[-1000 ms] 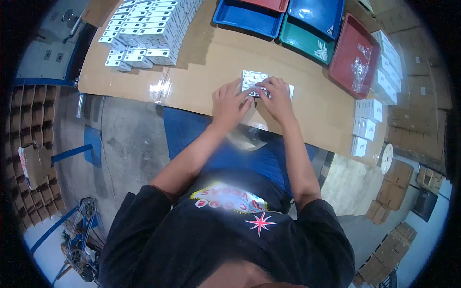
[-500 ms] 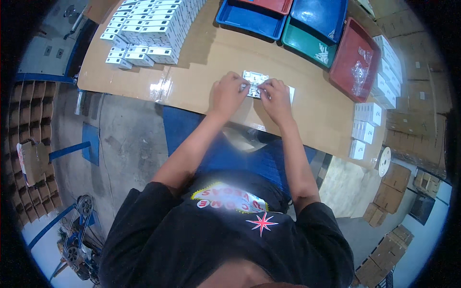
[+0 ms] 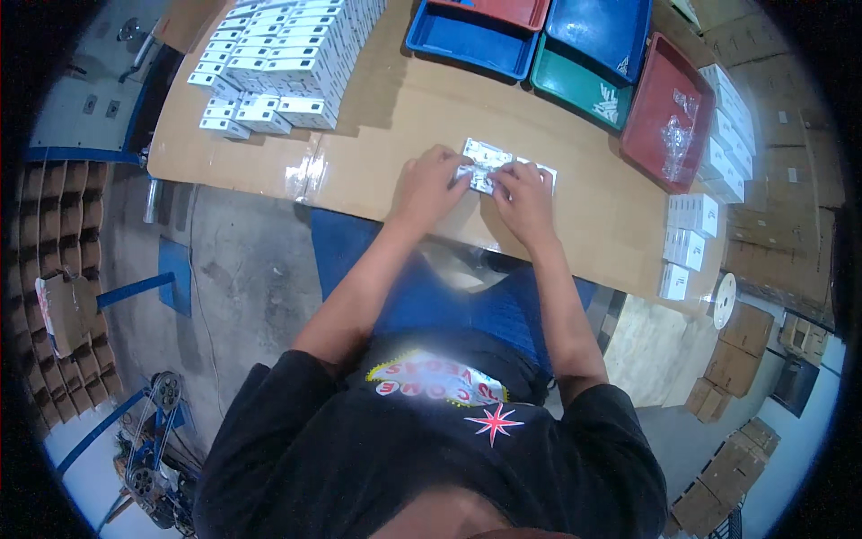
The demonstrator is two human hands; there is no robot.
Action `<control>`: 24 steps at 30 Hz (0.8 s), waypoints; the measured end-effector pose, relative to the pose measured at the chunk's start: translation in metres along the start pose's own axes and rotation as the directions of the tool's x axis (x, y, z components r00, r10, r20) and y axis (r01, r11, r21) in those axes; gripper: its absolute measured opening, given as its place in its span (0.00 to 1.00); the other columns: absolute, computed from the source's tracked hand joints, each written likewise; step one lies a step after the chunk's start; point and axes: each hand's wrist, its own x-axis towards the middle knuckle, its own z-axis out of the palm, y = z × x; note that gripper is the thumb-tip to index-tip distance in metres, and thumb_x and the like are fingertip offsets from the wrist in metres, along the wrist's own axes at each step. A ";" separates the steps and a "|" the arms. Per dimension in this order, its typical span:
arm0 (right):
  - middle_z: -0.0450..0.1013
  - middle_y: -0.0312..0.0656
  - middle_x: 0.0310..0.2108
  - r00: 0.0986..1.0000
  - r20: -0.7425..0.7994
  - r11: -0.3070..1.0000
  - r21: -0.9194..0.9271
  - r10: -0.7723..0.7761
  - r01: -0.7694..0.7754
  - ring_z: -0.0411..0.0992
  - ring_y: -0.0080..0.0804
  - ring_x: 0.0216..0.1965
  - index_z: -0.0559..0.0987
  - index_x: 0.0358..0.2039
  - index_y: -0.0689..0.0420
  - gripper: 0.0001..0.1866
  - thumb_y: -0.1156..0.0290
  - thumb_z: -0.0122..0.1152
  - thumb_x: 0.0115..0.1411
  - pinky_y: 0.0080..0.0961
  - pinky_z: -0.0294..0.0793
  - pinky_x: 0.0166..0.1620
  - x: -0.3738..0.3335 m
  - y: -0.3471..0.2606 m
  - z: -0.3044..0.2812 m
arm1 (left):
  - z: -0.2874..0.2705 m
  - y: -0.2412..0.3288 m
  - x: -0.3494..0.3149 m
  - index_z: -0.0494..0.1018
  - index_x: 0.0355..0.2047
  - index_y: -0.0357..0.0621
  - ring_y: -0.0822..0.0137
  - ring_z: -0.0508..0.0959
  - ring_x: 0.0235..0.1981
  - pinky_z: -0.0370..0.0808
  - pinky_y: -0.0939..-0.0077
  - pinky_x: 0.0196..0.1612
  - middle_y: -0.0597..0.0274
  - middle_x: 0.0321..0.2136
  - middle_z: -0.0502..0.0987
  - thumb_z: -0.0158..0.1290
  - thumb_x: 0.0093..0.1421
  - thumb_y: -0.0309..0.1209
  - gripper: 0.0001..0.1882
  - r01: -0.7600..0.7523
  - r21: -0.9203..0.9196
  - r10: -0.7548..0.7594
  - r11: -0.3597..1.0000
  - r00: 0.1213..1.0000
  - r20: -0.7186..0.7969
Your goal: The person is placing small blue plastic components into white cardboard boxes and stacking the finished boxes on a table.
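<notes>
White patterned panel point(image 3: 486, 153), seemingly unfinished, is touched by left hand point(image 3: 428, 186) and right hand point(image 3: 528, 201) (fingers' closure cannot be told); cartons point(image 3: 301, 65) are stacked to its left.

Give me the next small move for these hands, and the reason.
Probably a light press with the right hand while the left hand steadies the white piece: fingertips of both hands are at it, one hand on each side. Details under the fingertips are too small to tell.

Black short-sleeved T-shirt point(image 3: 359, 458) with a white, yellow-edged print point(image 3: 440, 381) and a red, white-outlined star point(image 3: 493, 422) in front.
</notes>
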 end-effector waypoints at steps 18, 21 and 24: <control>0.79 0.45 0.39 0.956 -0.287 0.987 0.133 -0.050 0.092 0.78 0.48 0.42 0.83 0.37 0.57 0.07 0.72 0.63 0.58 0.45 0.74 0.45 0.225 0.040 -0.009 | -0.014 0.004 -0.005 0.63 0.67 0.43 0.47 0.65 0.65 0.57 0.48 0.69 0.49 0.63 0.68 0.72 0.46 0.50 0.52 0.012 0.093 -0.019 0.996 0.997 0.080; 0.79 0.48 0.42 0.945 -0.325 0.991 0.110 -0.040 0.080 0.77 0.53 0.45 0.82 0.41 0.58 0.10 0.70 0.63 0.59 0.49 0.75 0.49 0.305 0.065 0.009 | -0.003 -0.002 -0.004 0.65 0.67 0.46 0.58 0.65 0.65 0.56 0.55 0.66 0.59 0.63 0.68 0.68 0.45 0.58 0.53 -0.016 0.192 0.009 0.981 0.999 0.037; 0.77 0.50 0.46 0.946 -0.317 0.997 0.035 -0.058 0.073 0.76 0.55 0.49 0.81 0.45 0.57 0.14 0.68 0.64 0.59 0.50 0.76 0.52 0.365 0.087 0.018 | -0.003 0.002 0.004 0.66 0.66 0.45 0.58 0.65 0.65 0.56 0.55 0.66 0.57 0.63 0.68 0.68 0.46 0.58 0.52 -0.014 0.116 0.004 0.993 0.996 0.085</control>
